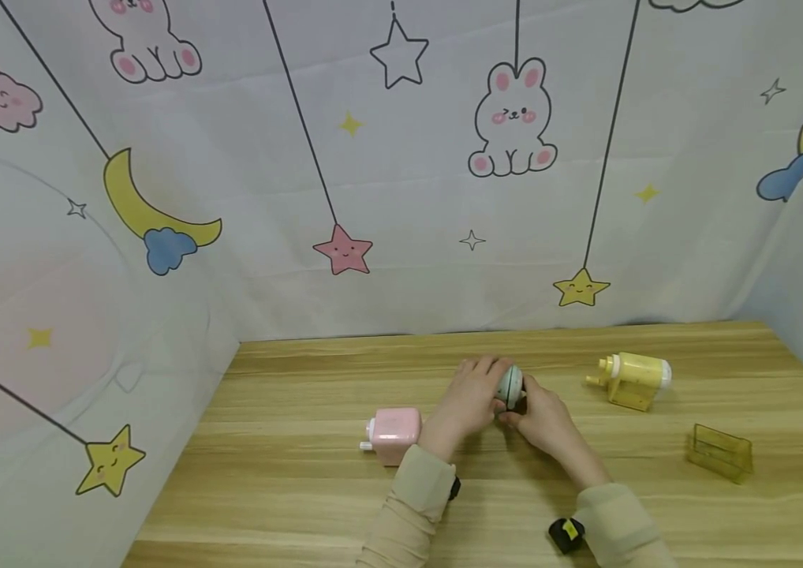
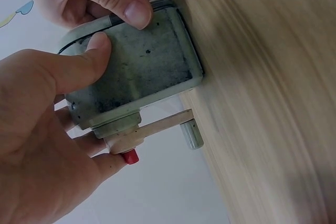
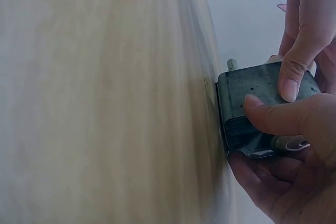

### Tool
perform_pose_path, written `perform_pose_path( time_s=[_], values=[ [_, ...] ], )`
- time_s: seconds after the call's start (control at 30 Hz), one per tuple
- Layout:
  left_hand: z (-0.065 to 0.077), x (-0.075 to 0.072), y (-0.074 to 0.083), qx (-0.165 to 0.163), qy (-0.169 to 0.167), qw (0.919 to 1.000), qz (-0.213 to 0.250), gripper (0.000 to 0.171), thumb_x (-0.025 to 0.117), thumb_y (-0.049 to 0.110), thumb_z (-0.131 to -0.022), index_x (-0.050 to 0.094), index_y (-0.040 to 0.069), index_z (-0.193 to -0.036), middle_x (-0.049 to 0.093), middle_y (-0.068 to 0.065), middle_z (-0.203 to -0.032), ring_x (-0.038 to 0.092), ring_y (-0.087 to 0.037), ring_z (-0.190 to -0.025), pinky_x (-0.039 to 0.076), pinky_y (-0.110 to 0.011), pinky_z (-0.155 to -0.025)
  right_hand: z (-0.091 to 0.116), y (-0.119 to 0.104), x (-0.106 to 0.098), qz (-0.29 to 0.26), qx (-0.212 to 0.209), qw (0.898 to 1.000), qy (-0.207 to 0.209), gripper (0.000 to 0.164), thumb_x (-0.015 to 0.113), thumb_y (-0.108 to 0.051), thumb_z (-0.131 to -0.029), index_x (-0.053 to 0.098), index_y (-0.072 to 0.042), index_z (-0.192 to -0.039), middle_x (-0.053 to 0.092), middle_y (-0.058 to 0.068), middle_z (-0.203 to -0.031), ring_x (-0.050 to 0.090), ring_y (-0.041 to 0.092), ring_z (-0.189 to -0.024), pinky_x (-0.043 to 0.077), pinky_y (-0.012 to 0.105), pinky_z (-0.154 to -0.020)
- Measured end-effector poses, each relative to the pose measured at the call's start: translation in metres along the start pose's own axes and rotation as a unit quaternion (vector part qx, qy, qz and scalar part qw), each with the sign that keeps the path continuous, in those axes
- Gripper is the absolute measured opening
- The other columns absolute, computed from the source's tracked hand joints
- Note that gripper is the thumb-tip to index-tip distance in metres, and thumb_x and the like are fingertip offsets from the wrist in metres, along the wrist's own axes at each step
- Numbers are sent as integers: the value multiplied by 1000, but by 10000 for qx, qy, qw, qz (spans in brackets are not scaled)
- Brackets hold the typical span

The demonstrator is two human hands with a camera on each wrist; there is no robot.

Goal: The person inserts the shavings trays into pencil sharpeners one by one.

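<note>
A crank-handled pencil sharpener, pale green with dark specks, sits on the wooden table between both hands. My left hand grips its crank side, thumb across the flat face. In the left wrist view the crank sticks out below the body, with a red tip at its hub. From the other side my right hand holds the opposite end, its thumb on the same face and its fingers around the dark see-through part. Both thumbs lie close together on the body in the right wrist view.
Left of the hands stands a pink crank sharpener. A yellow sharpener is at the back right, and a see-through yellow drawer lies in front of it. A patterned cloth hangs behind the table.
</note>
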State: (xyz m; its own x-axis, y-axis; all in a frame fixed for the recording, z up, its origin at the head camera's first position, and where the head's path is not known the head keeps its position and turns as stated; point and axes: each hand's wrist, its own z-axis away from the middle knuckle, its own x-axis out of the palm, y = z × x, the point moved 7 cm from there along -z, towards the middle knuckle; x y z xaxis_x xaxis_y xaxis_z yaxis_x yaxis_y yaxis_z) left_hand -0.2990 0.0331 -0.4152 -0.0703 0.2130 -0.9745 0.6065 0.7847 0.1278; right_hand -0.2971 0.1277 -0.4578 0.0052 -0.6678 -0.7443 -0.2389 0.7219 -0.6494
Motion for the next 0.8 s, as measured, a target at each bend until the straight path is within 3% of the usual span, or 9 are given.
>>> perform_pose_path(
  time_s=[0.6,0.8],
  values=[
    [1,2,0,-142,-197,9996,117,71,66,21,-81,28,15,-141,41,-8,-138,36,-28,-121,28,-48,-106,0,3,3,-166,-29,9998,-84,66,71,-17,-74,38,9,-125,56,30,-115,54,34,-95,48,52,-78],
    [2,2,-1,-147,-98,9996,239,73,63,34,-82,25,16,-142,41,-8,-137,33,-28,-122,26,-48,-107,-1,2,1,-135,-106,9999,3,63,69,-8,-73,38,11,-124,56,33,-113,56,36,-92,50,52,-76]
  ],
)
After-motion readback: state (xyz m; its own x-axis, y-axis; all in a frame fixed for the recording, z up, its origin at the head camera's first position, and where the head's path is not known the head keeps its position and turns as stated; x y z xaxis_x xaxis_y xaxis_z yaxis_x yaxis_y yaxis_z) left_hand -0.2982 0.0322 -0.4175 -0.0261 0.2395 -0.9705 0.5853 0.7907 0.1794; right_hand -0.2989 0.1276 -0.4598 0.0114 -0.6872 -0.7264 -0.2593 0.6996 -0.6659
